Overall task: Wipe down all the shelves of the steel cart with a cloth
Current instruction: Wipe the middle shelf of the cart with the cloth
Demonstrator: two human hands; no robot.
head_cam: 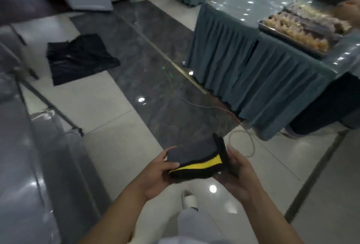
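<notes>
We are holding the folded cloth (196,161) in front of us, above the tiled floor (109,142). Our left hand (157,175) is gripping its left end, thumb on top of the grey side. Our right hand (236,173) is cupping the right end, fingers curled under it. The cloth is showing a yellow band with a black edge. At the left, blurred steel surfaces (23,146) are standing. At the right, a skirted counter (253,64) is carrying a tray of pastries (300,27).
</notes>
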